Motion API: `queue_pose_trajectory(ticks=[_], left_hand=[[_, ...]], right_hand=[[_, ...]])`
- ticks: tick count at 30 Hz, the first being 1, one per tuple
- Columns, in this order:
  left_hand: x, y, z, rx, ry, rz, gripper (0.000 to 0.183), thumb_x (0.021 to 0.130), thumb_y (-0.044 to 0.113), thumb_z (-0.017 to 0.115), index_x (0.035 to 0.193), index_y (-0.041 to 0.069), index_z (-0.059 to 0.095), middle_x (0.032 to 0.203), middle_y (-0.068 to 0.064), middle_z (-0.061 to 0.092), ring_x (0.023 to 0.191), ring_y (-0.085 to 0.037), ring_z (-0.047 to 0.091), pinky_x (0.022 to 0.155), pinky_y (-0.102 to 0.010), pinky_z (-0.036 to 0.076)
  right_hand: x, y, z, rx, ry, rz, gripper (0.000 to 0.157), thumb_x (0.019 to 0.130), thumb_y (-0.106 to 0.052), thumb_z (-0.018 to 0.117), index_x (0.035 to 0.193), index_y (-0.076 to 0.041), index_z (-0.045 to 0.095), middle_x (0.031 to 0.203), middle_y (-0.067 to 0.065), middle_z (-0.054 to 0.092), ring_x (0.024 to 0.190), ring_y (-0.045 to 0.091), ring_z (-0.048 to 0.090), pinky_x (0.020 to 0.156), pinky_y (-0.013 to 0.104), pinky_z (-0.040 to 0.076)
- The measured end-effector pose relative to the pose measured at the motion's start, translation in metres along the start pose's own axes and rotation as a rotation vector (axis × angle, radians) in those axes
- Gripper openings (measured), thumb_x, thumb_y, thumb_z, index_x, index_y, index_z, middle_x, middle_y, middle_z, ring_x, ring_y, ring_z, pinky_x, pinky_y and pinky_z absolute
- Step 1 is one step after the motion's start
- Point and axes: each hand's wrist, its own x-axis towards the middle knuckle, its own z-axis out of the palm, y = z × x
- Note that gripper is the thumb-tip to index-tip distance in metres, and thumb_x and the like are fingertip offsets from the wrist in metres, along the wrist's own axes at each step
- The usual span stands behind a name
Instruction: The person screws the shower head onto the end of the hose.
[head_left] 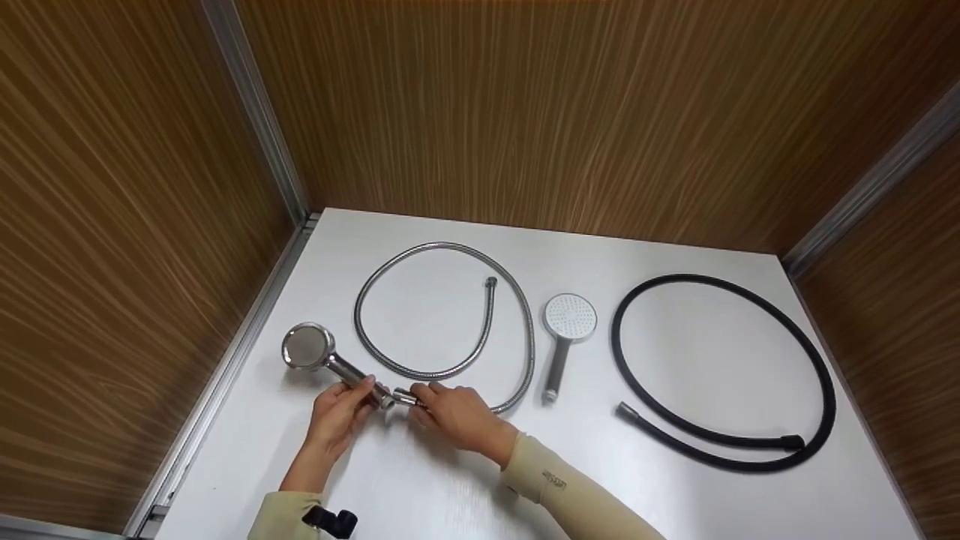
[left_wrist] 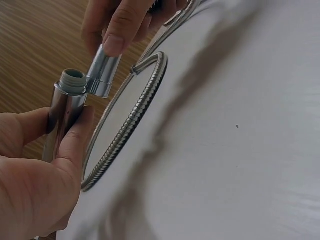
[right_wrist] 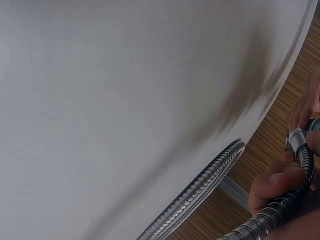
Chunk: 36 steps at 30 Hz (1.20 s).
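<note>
At the left of the table, my left hand [head_left: 335, 421] grips the handle of a chrome shower head [head_left: 309, 346]. Its bare threaded end [left_wrist: 73, 81] points up in the left wrist view. My right hand [head_left: 466, 417] pinches a metal shower hose [head_left: 442, 244] near its chrome end fitting [left_wrist: 103, 76]. That fitting sits right beside the threaded end, tilted and not in line with it. Whether the two touch is hard to tell. In the right wrist view the ribbed hose [right_wrist: 260, 223] runs under my right fingers. The hose's other end lies inside its loop on the table.
A second shower head [head_left: 570, 316], white-faced with a grey handle, lies right of the metal hose. Farther right is a coiled black hose [head_left: 750, 466]. The white table [head_left: 450, 487] is bounded by wood-grain panels [head_left: 480, 112] at the back and both sides.
</note>
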Motion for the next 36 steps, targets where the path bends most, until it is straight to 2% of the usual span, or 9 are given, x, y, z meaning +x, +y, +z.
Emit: queue_pose_trajectory(ticks=[7,13,17,23,28,36], left_hand=[[-0.001,0.004,0.000,-0.022,0.002,0.033,0.011,0.103,-0.001,0.064,0.107,-0.005,0.055,0.086,-0.004,0.076,0.082,-0.011,0.077,0.083,-0.023,0.068],[-0.001,0.004,-0.001,-0.036,0.037,0.057,0.009,0.102,-0.001,0.064,0.104,-0.004,0.057,0.082,-0.004,0.076,0.077,-0.010,0.077,0.081,-0.023,0.068],[-0.003,0.003,0.001,-0.015,0.046,0.061,0.013,0.102,0.000,0.065,0.109,-0.005,0.055,0.084,-0.003,0.076,0.078,-0.009,0.076,0.082,-0.024,0.068],[-0.009,0.005,0.009,-0.024,0.036,0.069,0.028,0.102,0.001,0.066,0.121,-0.009,0.048,0.092,-0.004,0.075,0.086,-0.009,0.077,0.089,-0.025,0.067],[-0.009,0.003,0.013,-0.036,0.046,0.092,0.029,0.102,0.000,0.065,0.122,-0.008,0.046,0.091,-0.003,0.074,0.086,-0.008,0.076,0.088,-0.024,0.067],[-0.008,-0.001,0.017,-0.037,0.068,0.130,0.029,0.101,-0.002,0.065,0.122,-0.009,0.046,0.088,-0.001,0.072,0.084,-0.007,0.074,0.081,-0.022,0.068]], right_hand=[[0.000,-0.002,-0.002,0.027,0.001,-0.002,0.019,0.110,-0.029,0.053,0.114,-0.011,0.057,0.074,-0.003,0.058,0.056,0.010,0.040,0.043,0.029,0.043],[0.000,-0.002,-0.002,0.042,-0.023,0.013,0.021,0.111,-0.034,0.052,0.117,-0.014,0.056,0.066,-0.007,0.051,0.053,0.008,0.039,0.041,0.025,0.035],[0.002,-0.003,-0.002,0.051,-0.014,0.010,0.023,0.111,-0.035,0.051,0.120,-0.015,0.057,0.066,-0.007,0.052,0.054,0.008,0.039,0.042,0.023,0.032],[0.004,-0.005,-0.005,0.067,-0.002,-0.001,0.025,0.111,-0.036,0.052,0.120,-0.014,0.058,0.069,-0.004,0.059,0.055,0.008,0.040,0.042,0.025,0.033],[0.005,-0.007,-0.007,0.066,0.012,-0.002,0.025,0.111,-0.036,0.053,0.119,-0.013,0.058,0.069,-0.003,0.059,0.055,0.008,0.040,0.043,0.024,0.033],[0.005,-0.009,-0.008,0.040,0.038,0.008,0.025,0.111,-0.036,0.054,0.118,-0.012,0.058,0.071,-0.005,0.063,0.056,0.008,0.042,0.044,0.028,0.042]])
